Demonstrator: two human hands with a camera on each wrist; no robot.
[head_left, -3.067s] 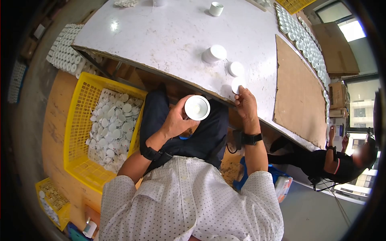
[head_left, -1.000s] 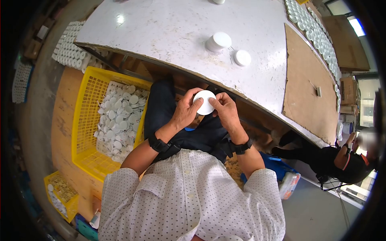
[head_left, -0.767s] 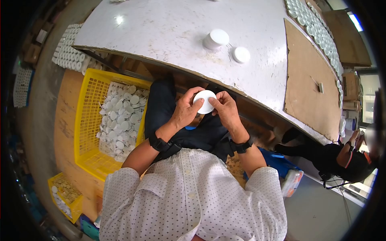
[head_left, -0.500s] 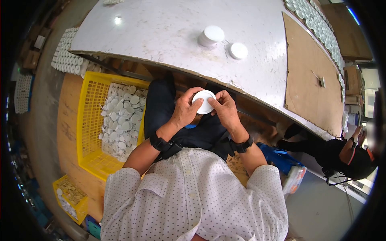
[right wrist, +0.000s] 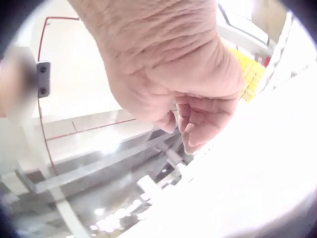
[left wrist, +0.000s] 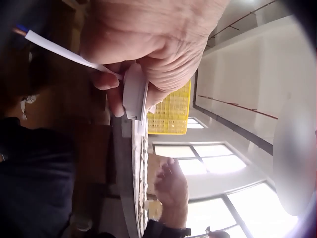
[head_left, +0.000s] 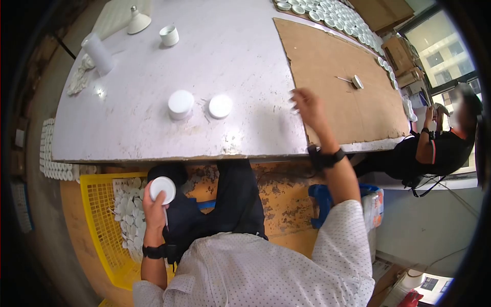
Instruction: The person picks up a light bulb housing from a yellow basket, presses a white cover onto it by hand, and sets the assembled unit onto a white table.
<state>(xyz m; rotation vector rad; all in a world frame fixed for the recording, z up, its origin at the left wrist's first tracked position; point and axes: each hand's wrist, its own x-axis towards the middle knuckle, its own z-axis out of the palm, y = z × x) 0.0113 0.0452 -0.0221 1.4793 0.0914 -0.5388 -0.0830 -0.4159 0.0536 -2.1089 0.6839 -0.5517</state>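
Observation:
Low beside the table edge, my left hand (head_left: 153, 204) pinches a round white downlight (head_left: 162, 190), thumb on its face. In the left wrist view the downlight (left wrist: 134, 94) is seen edge-on, and its white cable (left wrist: 64, 52) sticks out with blue and brown wire ends. My right hand (head_left: 311, 110) is raised over the table by the cardboard's near edge, blurred in the head view. The right wrist view shows that hand (right wrist: 183, 94) with loosely bent fingers and nothing visible in them. A white downlight (head_left: 357, 82) with a cable lies on the cardboard sheet (head_left: 332, 112).
Two round white pieces (head_left: 220, 106) stand on the white table (head_left: 245, 56), with a white cup (head_left: 169, 36) and a bulb (head_left: 138, 23) farther back. Rows of downlights (head_left: 337, 20) fill the far right. A yellow basket (head_left: 97, 204) of white discs sits left; another person (head_left: 442, 146) is right.
Half a second ago both hands held the downlight over the lap. My right hand has let go and moved up and right; my left has carried the downlight left. The head view has turned.

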